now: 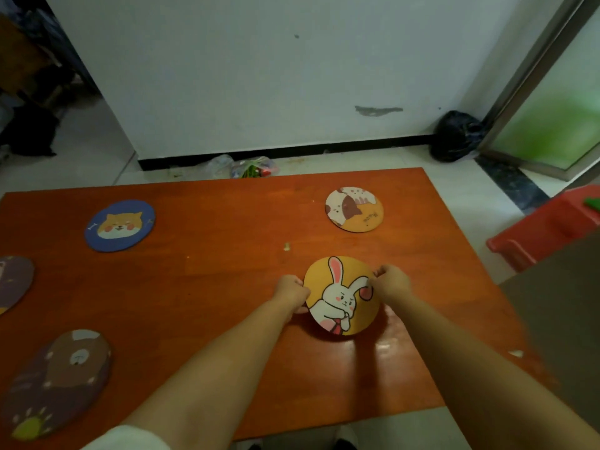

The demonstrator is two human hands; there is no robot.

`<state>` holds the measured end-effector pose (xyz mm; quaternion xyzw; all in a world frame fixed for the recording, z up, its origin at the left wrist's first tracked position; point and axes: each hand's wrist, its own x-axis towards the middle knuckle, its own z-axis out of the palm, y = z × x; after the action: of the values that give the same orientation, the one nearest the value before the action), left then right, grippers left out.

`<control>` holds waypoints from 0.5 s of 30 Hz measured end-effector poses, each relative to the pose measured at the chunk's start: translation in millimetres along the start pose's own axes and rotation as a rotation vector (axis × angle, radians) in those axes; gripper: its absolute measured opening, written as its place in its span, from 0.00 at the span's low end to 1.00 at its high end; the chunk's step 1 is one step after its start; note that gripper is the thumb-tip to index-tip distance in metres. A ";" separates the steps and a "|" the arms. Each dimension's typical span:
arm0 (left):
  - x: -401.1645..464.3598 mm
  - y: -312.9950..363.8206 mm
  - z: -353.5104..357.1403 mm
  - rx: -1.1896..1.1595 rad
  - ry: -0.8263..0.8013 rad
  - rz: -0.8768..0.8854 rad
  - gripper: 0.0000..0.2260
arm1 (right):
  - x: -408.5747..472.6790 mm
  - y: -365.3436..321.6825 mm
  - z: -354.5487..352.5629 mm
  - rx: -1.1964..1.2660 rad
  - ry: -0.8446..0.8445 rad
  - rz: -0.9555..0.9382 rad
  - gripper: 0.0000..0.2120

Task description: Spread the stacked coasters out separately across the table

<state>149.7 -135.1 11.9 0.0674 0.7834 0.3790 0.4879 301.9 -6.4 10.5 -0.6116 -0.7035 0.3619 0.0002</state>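
Note:
A round yellow coaster with a white rabbit (341,295) is at the middle right of the orange table (211,287). My left hand (290,292) pinches its left rim and my right hand (391,282) pinches its right rim. Whether more coasters lie beneath it is hidden. Lying apart on the table are a blue dog coaster (120,225) at the far left, a cat coaster (354,208) at the far right, a purple coaster (13,282) cut by the left edge, and a brown bear coaster (58,381) at the near left.
A small pale scrap (286,246) lies on the table beyond the rabbit coaster. A red plastic stool (548,225) stands to the right of the table, with a grey surface (558,336) nearer. Bags sit on the floor by the white wall.

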 end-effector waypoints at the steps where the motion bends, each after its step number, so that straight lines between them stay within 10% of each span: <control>1: -4.9 -1.4 15.7 0.050 0.003 0.002 0.14 | 0.0 15.7 -8.1 -0.009 -0.012 0.004 0.14; 15: -31.6 -36.3 113.4 0.617 0.249 0.079 0.06 | 0.8 120.5 -32.9 -0.113 -0.083 -0.090 0.10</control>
<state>268.1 -115.8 -16.3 0.1952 0.9117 0.1481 0.3299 420.0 9.8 -27.0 -0.5629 -0.7489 0.3465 -0.0472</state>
